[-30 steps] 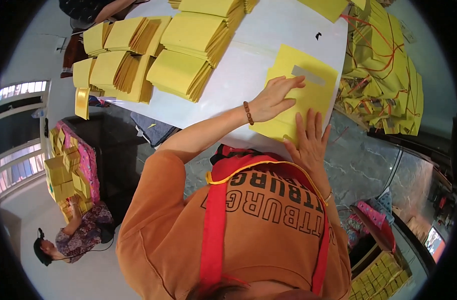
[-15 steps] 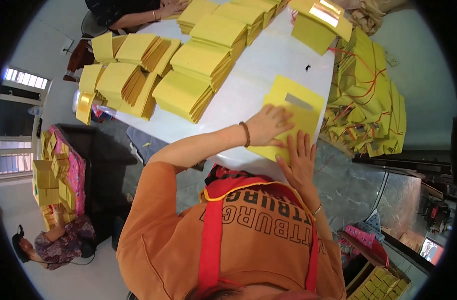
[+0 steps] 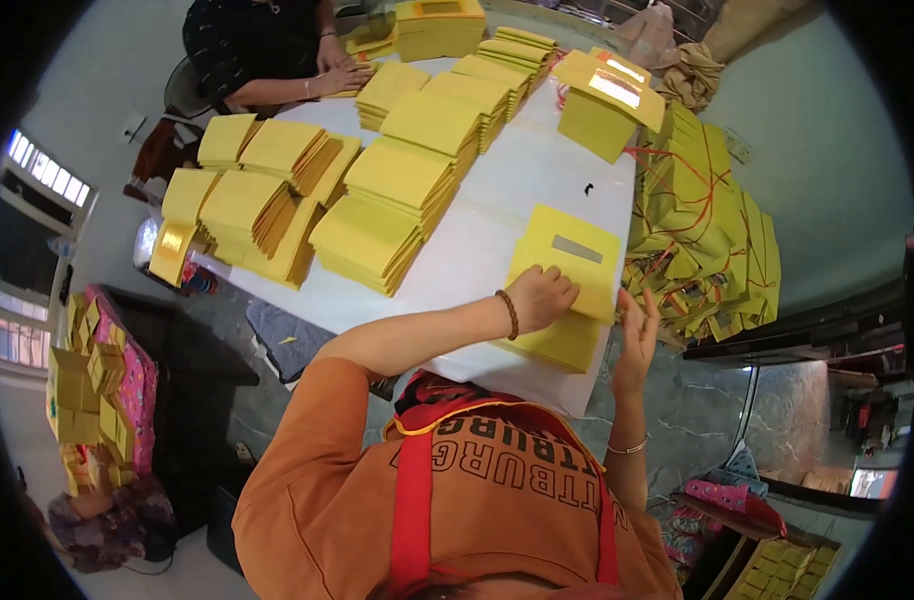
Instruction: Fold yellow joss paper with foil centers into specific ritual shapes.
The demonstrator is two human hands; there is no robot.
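In front of me on the white table lies a yellow paper piece [image 3: 562, 225] with a grey rectangular window. A second yellow part [image 3: 562, 345] shows below it, nearer me; whether the two are joined I cannot tell. My left hand [image 3: 542, 297] is closed at the near edge of the windowed piece, fingers curled on the paper. Just off the right side of the paper, my right hand [image 3: 637, 335] is raised with its fingers apart and nothing in it.
Stacks of folded yellow paper [image 3: 377, 240] cover the table's left and middle. A windowed yellow pile [image 3: 602, 115] stands far right. Beside the table are bundles [image 3: 707, 220] tied with red string. A co-worker's hands [image 3: 342, 75] rest at the far left edge; another person [image 3: 112, 520] sits lower left.
My left hand has gone from flat and spread to curled at the paper's near edge. My right hand has lifted off the paper to the right. The view has shifted.
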